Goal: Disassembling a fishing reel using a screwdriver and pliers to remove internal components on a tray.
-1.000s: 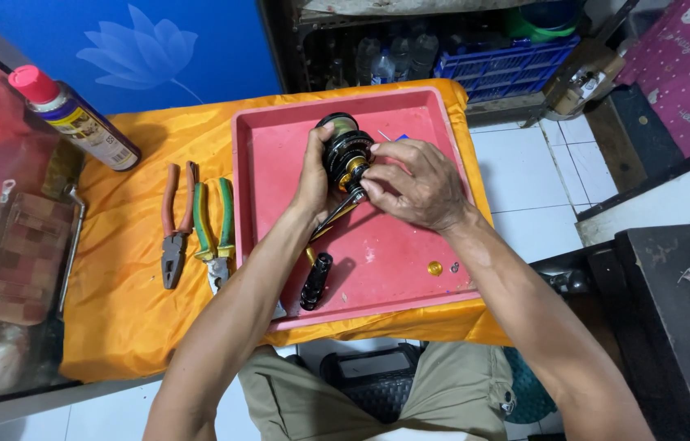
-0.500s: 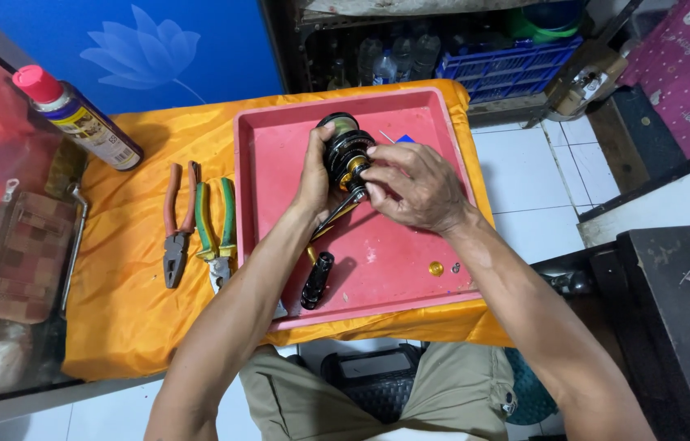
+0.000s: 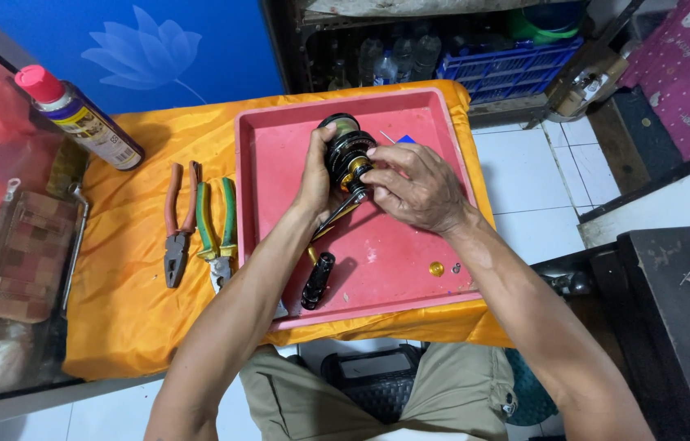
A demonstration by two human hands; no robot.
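The black and gold metal fishing reel (image 3: pixel 348 155) sits raised over the shallow pink plastic tray (image 3: pixel 410 269) on our orange-draped desk (image 3: pixel 128 310). Our left hand (image 3: pixel 318 175) wraps closed round its body from the side, wrist bent. Our right hand (image 3: pixel 414 186) curls palm-down, fingertips pinching the reel's front.

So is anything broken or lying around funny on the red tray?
Nothing looks broken. A few loose parts lie on the red tray: a small gold piece, a tiny screw beside it, and a black handle knob. Both hands, left hand and right hand, hold the black fishing reel.
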